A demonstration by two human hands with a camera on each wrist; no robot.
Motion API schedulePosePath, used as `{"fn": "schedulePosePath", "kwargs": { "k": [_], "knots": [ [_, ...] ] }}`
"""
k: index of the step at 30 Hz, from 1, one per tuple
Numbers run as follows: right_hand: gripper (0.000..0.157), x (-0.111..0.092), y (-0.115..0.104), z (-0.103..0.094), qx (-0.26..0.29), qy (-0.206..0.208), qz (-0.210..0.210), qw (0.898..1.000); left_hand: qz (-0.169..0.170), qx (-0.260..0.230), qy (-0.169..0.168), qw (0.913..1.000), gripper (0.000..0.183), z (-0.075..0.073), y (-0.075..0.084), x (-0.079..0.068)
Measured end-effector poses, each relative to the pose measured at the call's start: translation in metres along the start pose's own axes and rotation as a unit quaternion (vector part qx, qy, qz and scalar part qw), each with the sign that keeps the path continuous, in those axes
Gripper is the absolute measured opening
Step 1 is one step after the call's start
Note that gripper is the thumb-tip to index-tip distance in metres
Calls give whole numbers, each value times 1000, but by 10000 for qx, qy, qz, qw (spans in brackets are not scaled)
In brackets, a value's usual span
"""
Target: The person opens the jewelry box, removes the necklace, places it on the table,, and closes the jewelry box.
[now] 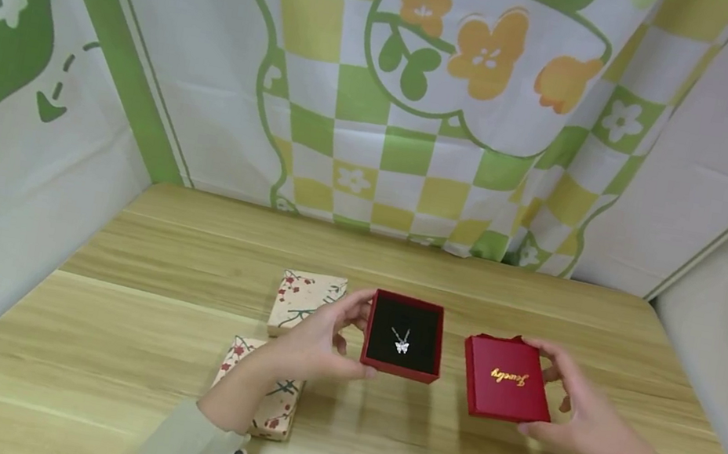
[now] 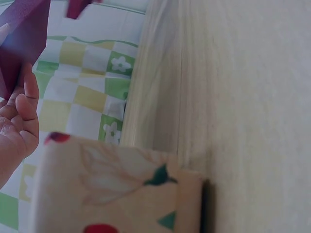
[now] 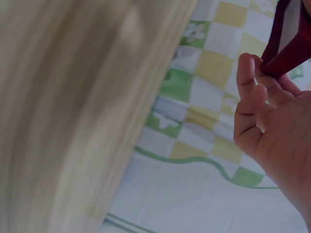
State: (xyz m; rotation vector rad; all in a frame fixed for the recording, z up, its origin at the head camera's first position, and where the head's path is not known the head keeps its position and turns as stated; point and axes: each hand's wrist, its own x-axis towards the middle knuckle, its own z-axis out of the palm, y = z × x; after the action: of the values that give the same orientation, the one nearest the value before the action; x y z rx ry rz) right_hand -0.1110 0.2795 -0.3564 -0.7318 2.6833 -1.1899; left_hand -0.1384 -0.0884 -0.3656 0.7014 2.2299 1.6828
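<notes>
My left hand (image 1: 321,339) grips the left side of a red jewelry box base (image 1: 400,372), held up above the table. Inside, a black pad (image 1: 421,319) carries a silver butterfly necklace (image 1: 402,345). In the left wrist view the box base (image 2: 29,39) shows its dark red outer side by the fingers. To the right, my right hand (image 1: 590,422) holds the red box lid (image 1: 501,399) by its right edge, with gold "Jewelry" lettering and a ribbon bow on top. The lid (image 3: 291,53) also appears in the right wrist view, its pale inside partly visible.
Two cream boxes with a floral print lie on the wooden table (image 1: 123,348) by my left arm: a farther one (image 1: 295,299) and a nearer one (image 1: 273,415), partly covered by the forearm. A checkered, flowered curtain (image 1: 412,147) hangs behind the table's back edge.
</notes>
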Motion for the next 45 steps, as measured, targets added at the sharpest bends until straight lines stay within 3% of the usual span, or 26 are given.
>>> {"fn": "schedulePosePath", "kwargs": {
  "k": [10,16,20,26,38,42,45],
  "knots": [
    [92,-9,22,5,-641,-670,816,9923,-201,-81,88,9997,98,-1,-5,-5],
    [94,-15,29,3,-567,-955,838,9903,-165,-33,108,9998,98,-2,-4,-6],
    [94,-18,29,2,-936,-731,834,9894,-54,-24,79,10000,97,-3,-4,-5],
    [96,-21,32,2,-1750,-340,983,9791,-30,18,83,10000,97,-4,-3,-3],
    [94,-25,40,3,-2246,-428,1244,9655,25,69,37,10000,96,-2,-1,-1],
    [94,-24,33,3,-2434,-363,1245,9612,22,19,34,10000,95,-1,-1,0],
    [86,-19,19,2,-2398,-180,1079,9646,-5,7,35,10000,94,-1,-1,0]
  ]
}}
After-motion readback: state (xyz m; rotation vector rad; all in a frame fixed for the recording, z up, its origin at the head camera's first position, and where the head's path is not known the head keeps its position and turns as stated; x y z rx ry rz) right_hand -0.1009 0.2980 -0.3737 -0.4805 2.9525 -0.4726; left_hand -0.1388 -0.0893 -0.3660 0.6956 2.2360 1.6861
